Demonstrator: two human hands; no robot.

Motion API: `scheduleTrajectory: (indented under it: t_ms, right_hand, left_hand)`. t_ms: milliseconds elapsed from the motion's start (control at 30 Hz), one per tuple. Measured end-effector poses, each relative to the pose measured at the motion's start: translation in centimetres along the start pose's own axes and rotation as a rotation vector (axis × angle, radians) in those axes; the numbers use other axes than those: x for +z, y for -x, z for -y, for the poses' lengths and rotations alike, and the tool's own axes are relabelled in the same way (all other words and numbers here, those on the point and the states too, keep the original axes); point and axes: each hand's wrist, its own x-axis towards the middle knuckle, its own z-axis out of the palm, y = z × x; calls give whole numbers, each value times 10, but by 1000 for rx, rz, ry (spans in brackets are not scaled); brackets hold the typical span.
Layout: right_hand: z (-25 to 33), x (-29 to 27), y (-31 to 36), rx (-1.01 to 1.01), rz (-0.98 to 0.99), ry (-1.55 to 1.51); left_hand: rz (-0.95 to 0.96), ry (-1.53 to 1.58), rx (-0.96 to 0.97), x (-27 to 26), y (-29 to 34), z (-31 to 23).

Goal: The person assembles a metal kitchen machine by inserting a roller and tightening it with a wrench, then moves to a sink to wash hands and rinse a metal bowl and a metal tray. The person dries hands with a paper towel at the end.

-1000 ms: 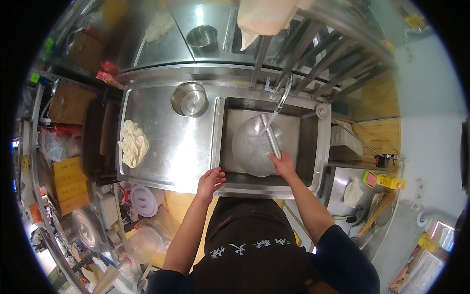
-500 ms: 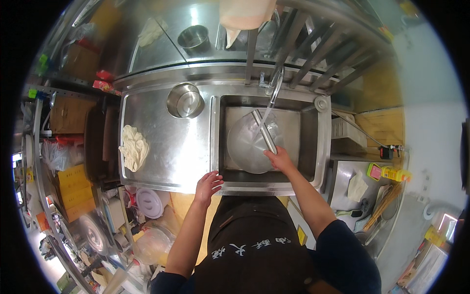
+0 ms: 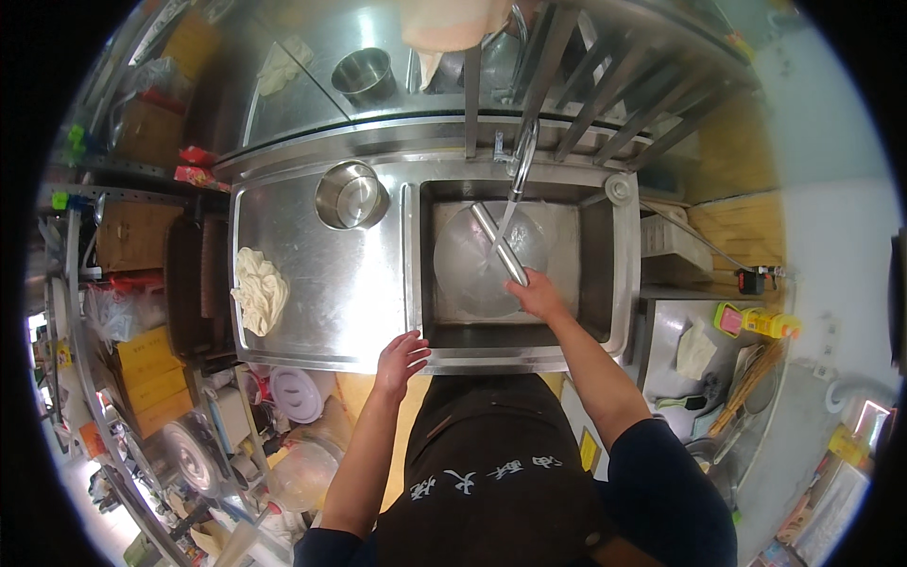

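My right hand (image 3: pixel 539 295) reaches into the sink basin and grips the near end of a shiny steel cylinder, like a metal rolling pin (image 3: pixel 499 244). It slants up and left beneath the running faucet (image 3: pixel 525 156), and the water stream (image 3: pixel 506 219) falls onto it. Around the cylinder spreads a round, glassy shape (image 3: pixel 463 274), apparently splayed water; I cannot tell for certain. My left hand (image 3: pixel 403 359) hovers near the counter's front edge, left of the basin. Its fingers are apart with nothing in them.
A steel pot (image 3: pixel 350 197) stands on the drainboard left of the sink basin (image 3: pixel 595 255). A crumpled cream cloth (image 3: pixel 259 291) lies at the drainboard's left end. Metal bars (image 3: pixel 605 113) rise behind the faucet. A yellow bottle (image 3: pixel 767 322) is at right, shelving with boxes (image 3: pixel 146 364) at left.
My right hand has shifted slightly up and left with the steel cylinder, still under the stream. The left hand stays put. The whole view has moved a little.
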Motion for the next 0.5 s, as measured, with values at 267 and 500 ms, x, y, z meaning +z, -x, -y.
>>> scheduleTrajectory:
  t_ms: [267, 500]
  right_hand:
    - [-20, -22, 16, 25, 1, 99]
    - [19, -5, -2, -223, 57, 596]
  left_hand:
    - [-1, -18, 2, -2, -3, -3]
    - [5, -36, -22, 1, -6, 0]
